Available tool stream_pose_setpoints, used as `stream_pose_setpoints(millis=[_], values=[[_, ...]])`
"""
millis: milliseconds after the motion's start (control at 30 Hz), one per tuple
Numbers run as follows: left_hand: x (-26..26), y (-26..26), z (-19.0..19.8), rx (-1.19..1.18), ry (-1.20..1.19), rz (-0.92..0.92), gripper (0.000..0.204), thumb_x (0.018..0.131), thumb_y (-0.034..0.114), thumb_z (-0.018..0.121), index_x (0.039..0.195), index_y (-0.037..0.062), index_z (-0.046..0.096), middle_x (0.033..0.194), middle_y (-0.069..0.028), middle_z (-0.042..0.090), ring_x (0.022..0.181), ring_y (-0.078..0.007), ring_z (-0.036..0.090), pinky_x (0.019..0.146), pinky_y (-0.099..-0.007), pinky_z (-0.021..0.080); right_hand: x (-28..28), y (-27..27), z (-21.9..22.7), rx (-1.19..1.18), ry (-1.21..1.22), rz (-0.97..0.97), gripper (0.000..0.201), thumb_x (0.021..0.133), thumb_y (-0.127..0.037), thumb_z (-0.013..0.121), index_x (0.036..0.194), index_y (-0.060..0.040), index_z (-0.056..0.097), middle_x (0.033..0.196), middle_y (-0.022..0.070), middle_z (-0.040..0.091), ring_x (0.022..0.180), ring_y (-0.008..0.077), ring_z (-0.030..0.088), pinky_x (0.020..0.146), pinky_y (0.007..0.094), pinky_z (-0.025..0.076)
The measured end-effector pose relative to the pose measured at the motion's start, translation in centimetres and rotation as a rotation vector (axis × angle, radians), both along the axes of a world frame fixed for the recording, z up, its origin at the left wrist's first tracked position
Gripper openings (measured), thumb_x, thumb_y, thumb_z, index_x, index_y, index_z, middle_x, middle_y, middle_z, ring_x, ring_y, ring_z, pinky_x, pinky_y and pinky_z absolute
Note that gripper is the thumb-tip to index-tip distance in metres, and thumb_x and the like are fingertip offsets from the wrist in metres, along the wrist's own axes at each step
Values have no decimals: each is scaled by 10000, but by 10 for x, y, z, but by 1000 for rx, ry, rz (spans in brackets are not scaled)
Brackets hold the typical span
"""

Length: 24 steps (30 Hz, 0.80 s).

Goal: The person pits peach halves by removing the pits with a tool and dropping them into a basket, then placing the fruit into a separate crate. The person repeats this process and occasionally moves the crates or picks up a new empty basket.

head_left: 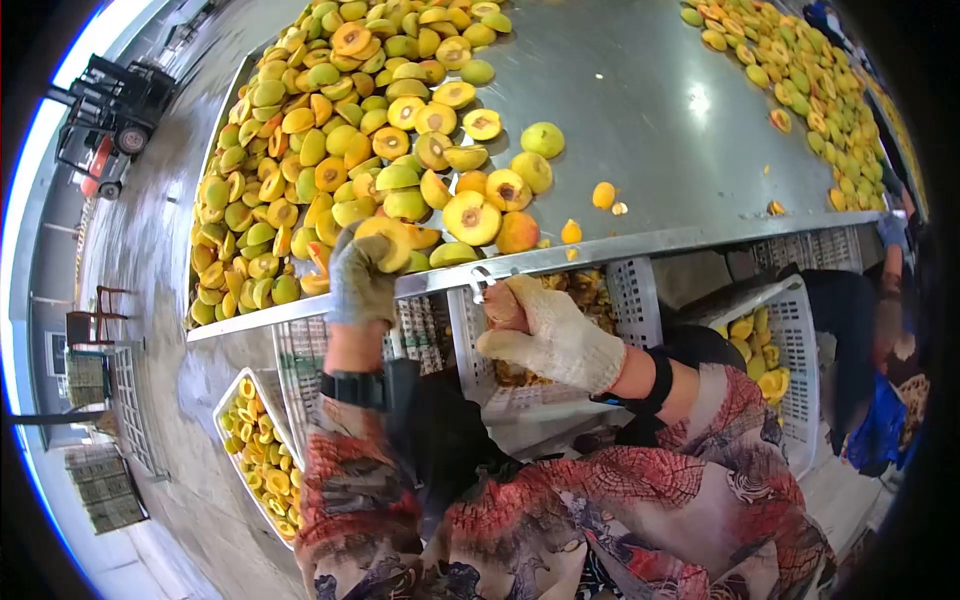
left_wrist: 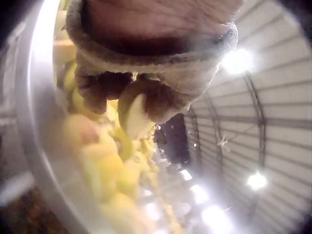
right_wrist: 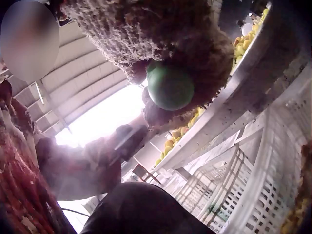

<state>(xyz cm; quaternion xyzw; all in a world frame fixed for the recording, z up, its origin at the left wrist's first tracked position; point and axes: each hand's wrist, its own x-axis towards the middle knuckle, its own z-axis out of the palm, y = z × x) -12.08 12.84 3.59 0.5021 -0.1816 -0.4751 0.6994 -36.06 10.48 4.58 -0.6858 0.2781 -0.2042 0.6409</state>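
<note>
My gloved left hand [head_left: 362,280] pinches a yellow peach half [head_left: 385,243] at the table's front edge, among the heaped fruit. The left wrist view shows this half [left_wrist: 135,114] between the thumb and fingers. To the right, my gloved right hand [head_left: 560,335] grips a small hand tool with a curved metal tip [head_left: 482,274], which points up by the table edge. A rounded green handle end [right_wrist: 170,87] pokes out of the right fist in the right wrist view. Most of the handle is hidden by the glove. Cut peach halves [head_left: 471,217], some with pits, lie just beyond the hands.
The metal table [head_left: 650,130] has a raised front rim. Below stand a crate of brown scraps [head_left: 635,300] and crates of peach halves at left [head_left: 262,455] and right [head_left: 757,350]. Another worker's gloved hand [head_left: 890,230] is at far right. A forklift [head_left: 115,120] stands at back left.
</note>
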Motion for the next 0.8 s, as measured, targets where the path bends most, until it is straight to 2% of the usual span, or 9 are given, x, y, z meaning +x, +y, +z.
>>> stream_pose_setpoints(millis=[67, 100, 200, 300, 400, 500, 633, 733, 800], values=[[-34, 0, -6, -66, 87, 3, 304, 692, 33, 534, 993, -1, 524, 928, -106, 593, 852, -236, 604, 776, -344, 521, 0, 1, 4, -189, 81, -47, 437, 746, -214, 724, 1018, 11, 467, 869, 154, 604, 831, 320, 623, 703, 375, 486], [-48, 2, -10, -85, 118, -19, 312, 686, 39, 535, 996, -2, 521, 927, -107, 591, 848, -236, 602, 774, -344, 518, 0, 3, -2, -250, -2, -107, 435, 727, -236, 718, 1004, -14, 468, 860, 213, 586, 851, 430, 578, 691, 437, 480], [-87, 11, -12, -161, 210, -55, 355, 672, 60, 538, 1022, 5, 517, 924, -103, 585, 858, -236, 591, 782, -337, 501, -4, 1, -13, -362, 55, -153, 394, 746, -234, 698, 984, -24, 464, 882, 218, 590, 855, 428, 577, 678, 446, 479], [-110, 16, -5, -130, 241, 12, 316, 745, 112, 579, 1042, 21, 519, 938, -96, 589, 864, -234, 587, 790, -340, 498, -11, 2, -13, -391, 56, -156, 340, 739, -184, 674, 975, -40, 476, 858, 196, 577, 831, 415, 573, 674, 457, 475], [-116, 21, -6, -122, 320, 101, 324, 833, 247, 610, 1057, 32, 522, 945, -86, 593, 869, -235, 587, 788, -358, 498, -16, 6, -17, -499, 12, -148, 299, 730, -154, 642, 965, -54, 486, 859, 191, 571, 844, 402, 568, 703, 474, 474], [-115, 20, -16, -242, 360, 37, 404, 853, 427, 584, 923, 29, 567, 944, -128, 612, 880, -292, 590, 799, -421, 492, -12, 8, -30, -472, 138, -116, 256, 756, -129, 602, 972, -50, 489, 860, 186, 545, 838, 409, 551, 697, 468, 461], [-125, 26, -11, -167, 342, 83, 385, 864, 409, 576, 911, 26, 571, 932, -132, 611, 854, -301, 592, 782, -444, 499, -12, 15, -37, -514, 99, -154, 256, 752, -123, 597, 983, -67, 501, 847, 180, 539, 823, 409, 549, 680, 470, 462], [-127, 28, -12, -219, 259, 37, 421, 878, 402, 559, 1024, 7, 539, 948, -124, 603, 852, -264, 596, 794, -417, 502, -12, 16, -37, -453, 131, -138, 267, 754, -124, 590, 1005, -86, 509, 865, 171, 544, 822, 396, 559, 664, 465, 470], [-127, 29, -16, -246, 279, 66, 437, 873, 402, 565, 1047, 2, 541, 988, -129, 599, 880, -267, 591, 810, -434, 497, -8, 17, -43, -552, 121, -133, 253, 769, -158, 583, 973, -35, 498, 858, 201, 595, 811, 404, 584, 673, 482, 487]])
